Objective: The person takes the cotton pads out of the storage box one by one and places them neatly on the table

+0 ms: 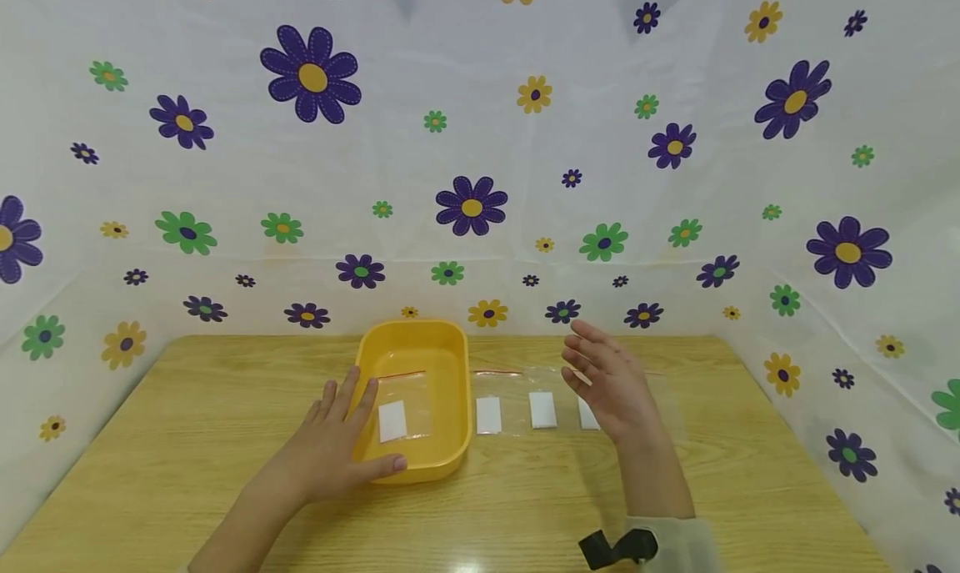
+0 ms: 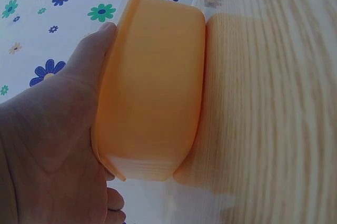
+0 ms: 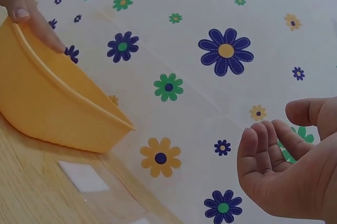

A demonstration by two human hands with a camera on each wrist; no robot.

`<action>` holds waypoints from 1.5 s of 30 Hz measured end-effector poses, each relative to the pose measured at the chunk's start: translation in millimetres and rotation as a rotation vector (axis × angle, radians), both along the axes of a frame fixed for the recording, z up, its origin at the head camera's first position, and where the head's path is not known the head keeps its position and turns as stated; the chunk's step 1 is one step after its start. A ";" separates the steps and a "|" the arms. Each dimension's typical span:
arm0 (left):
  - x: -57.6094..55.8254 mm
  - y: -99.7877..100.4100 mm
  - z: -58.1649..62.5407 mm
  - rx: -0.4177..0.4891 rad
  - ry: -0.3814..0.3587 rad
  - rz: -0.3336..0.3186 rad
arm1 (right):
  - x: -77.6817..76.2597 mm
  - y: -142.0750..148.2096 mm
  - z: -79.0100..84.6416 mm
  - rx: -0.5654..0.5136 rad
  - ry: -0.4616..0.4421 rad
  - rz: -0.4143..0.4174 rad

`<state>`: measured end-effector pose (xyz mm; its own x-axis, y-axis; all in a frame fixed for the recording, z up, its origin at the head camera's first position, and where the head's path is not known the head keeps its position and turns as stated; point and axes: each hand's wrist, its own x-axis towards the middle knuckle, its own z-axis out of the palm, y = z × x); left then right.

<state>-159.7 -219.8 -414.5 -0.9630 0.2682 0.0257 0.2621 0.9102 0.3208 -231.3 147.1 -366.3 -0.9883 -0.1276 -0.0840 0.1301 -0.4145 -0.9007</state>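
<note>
A yellow plastic basin (image 1: 442, 466) stands on the wooden table. Inside it lies a clear zip bag with a red seal line and a white folded piece (image 1: 392, 422). My left hand (image 1: 333, 439) rests on the basin's left rim with fingers spread; the left wrist view shows that hand (image 2: 63, 108) against the basin's outer side (image 2: 152, 87). Above the table, to the right of the basin, my right hand (image 1: 618, 389) hovers with loosely bent fingers and nothing in it. Right of the basin lies a row of similar clear bags with white pieces (image 1: 542, 410), partly hidden by that hand.
The wooden table (image 1: 525, 506) ends at the back against a white cloth (image 1: 405, 156) printed with purple, green and yellow flowers. The cloth also runs along both sides. A black strap (image 1: 618, 548) sits on the right sleeve.
</note>
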 end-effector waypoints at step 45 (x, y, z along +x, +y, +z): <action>0.3 -1.1 0.0 -0.010 0.011 0.006 | 11.7 -68.6 -20.4 0.058 -0.045 0.136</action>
<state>-159.4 -220.9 -414.5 -0.9642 0.2629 0.0340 0.2603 0.9148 0.3087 -219.5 78.5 -386.6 -0.9572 -0.2539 -0.1387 0.2220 -0.3373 -0.9148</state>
